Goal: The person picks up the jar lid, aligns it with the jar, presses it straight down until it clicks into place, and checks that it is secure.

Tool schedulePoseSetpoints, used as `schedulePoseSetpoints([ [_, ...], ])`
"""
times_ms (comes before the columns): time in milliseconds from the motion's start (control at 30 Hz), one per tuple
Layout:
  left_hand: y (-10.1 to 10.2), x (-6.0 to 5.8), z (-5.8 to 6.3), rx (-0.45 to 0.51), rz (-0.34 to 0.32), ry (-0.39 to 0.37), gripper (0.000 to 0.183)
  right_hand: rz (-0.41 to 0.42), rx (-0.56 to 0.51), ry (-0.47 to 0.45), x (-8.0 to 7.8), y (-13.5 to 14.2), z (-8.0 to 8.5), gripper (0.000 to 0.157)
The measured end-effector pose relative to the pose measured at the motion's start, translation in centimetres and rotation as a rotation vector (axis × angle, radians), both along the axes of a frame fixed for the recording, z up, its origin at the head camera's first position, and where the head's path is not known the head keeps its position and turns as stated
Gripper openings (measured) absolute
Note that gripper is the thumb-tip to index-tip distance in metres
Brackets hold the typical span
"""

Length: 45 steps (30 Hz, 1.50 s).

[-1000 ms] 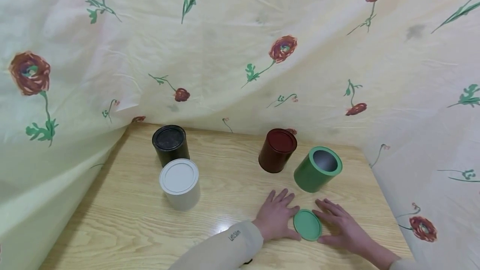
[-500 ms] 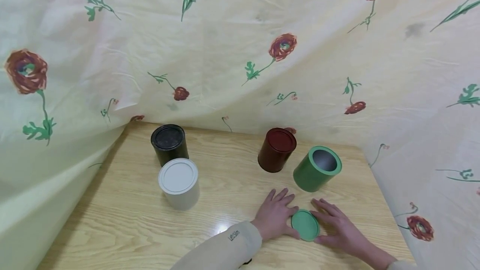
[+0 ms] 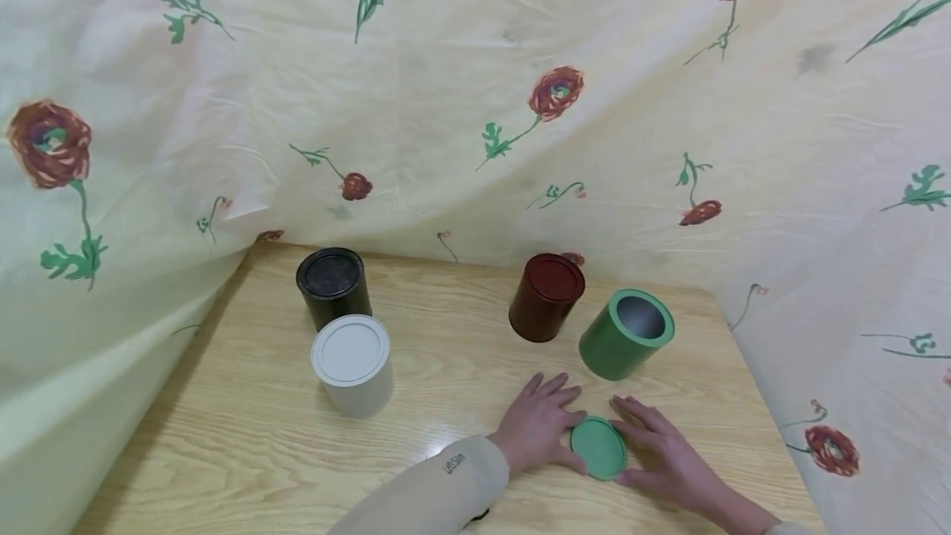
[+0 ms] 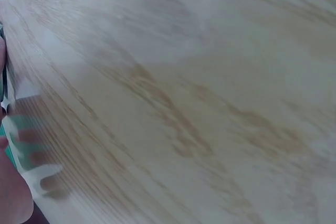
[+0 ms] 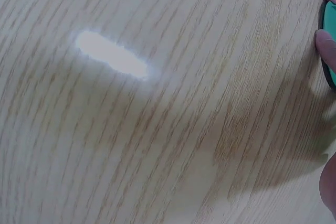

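A round green lid (image 3: pixel 598 448) is between my two hands, near the table's front right. My left hand (image 3: pixel 531 428) holds its left rim with thumb and index finger, the other fingers spread forward. At the right rim are the thumb and index finger of my right hand (image 3: pixel 664 456). A fingertip (image 5: pixel 326 45) touches the lid's edge in the right wrist view. Whether the lid lies flat on the table or is slightly raised, I cannot tell. Behind the hands stands a green can (image 3: pixel 618 349) with its top uncovered and a grey inside.
A dark red can (image 3: pixel 538 312) with its lid on stands left of the green can. Farther left, a white lidded can (image 3: pixel 360 390) stands in front of a black lidded can (image 3: pixel 338 300). Flowered cloth (image 3: pixel 446 106) hangs behind the wooden table (image 3: pixel 245 428).
Both hands and the green lid have shifted slightly left together. The cans keep their places on the table, while the head view has turned a little.
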<state>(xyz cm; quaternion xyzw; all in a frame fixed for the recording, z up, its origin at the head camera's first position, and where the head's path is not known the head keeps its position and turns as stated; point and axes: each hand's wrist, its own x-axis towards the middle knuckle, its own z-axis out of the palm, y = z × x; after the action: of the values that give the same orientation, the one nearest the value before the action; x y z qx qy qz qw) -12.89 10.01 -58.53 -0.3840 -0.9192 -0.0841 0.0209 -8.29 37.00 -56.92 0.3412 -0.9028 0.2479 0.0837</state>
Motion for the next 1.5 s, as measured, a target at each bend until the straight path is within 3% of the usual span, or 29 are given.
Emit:
schedulePoseSetpoints([
  [300,-0.8,-0.3,0.9,0.032,-0.022,0.012,0.085,0.008,-0.008,0.061,-0.4,-0.2,0.3,0.079],
  [600,-0.9,-1.3,2.4,0.051,-0.041,0.077,0.087,0.017,-0.040,0.160,-1.0,-0.3,2.1,0.080],
  [1067,-1.0,-3.2,8.3,0.029,-0.080,0.234,0.087,-0.002,-0.040,0.270,-2.3,-0.5,6.9,0.081],
  [1267,-1.1,-4.3,10.0,0.044,-0.095,0.328,0.089,-0.014,-0.041,0.314,-3.2,-0.4,8.5,0.081],
  [1500,-0.8,-5.9,11.5,0.073,-0.087,0.373,0.090,-0.023,-0.038,0.350,-4.9,0.0,10.1,0.082],
])
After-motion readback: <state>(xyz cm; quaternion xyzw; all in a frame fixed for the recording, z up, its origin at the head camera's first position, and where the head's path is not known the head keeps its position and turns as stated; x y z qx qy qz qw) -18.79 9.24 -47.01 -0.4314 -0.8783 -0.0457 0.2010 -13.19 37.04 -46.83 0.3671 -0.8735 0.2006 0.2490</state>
